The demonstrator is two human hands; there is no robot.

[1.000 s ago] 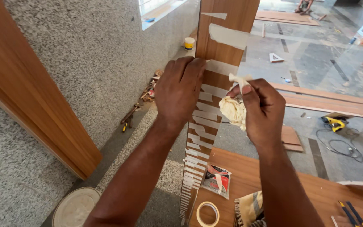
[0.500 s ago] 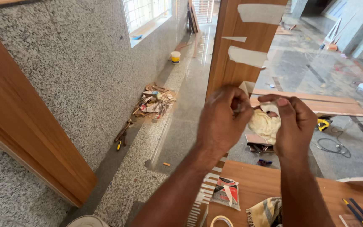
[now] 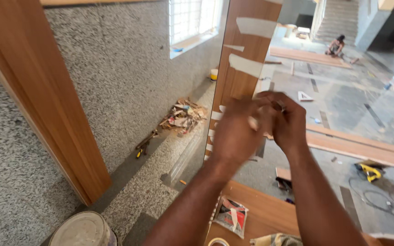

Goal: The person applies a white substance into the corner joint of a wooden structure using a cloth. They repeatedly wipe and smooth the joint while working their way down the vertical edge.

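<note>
**Inspector:** Report the hands and what they work on.

**Operator:** I see both hands raised together in front of a tall wooden board (image 3: 247, 45). The left hand (image 3: 235, 132) is blurred, its fingers curled; I cannot tell what it grips. The right hand (image 3: 288, 123) is pinched shut, fingertips meeting those of the left, with something small and pale between them that I cannot identify.

**Inspector:** Condition of the board?

**Operator:** Upright, brown wood grain, standing just behind the hands. Pale tape strips (image 3: 256, 26) cross its face at several heights, some torn at the ends.

**Inspector:** Surroundings?

**Operator:** A grey speckled stone wall (image 3: 124, 77) on the left, with a wooden frame (image 3: 46, 105) leaning across it and a window (image 3: 190, 20) further along. A heap of scraps (image 3: 183, 116) lies at the wall's foot. Below me, a wooden table (image 3: 261, 214) carries a packet (image 3: 230, 215). A white bucket (image 3: 83, 230) stands near it. Long planks (image 3: 356, 148) lie on the stone floor, a yellow power tool (image 3: 369, 171) beside them, and a person (image 3: 336, 45) sits far off
</note>
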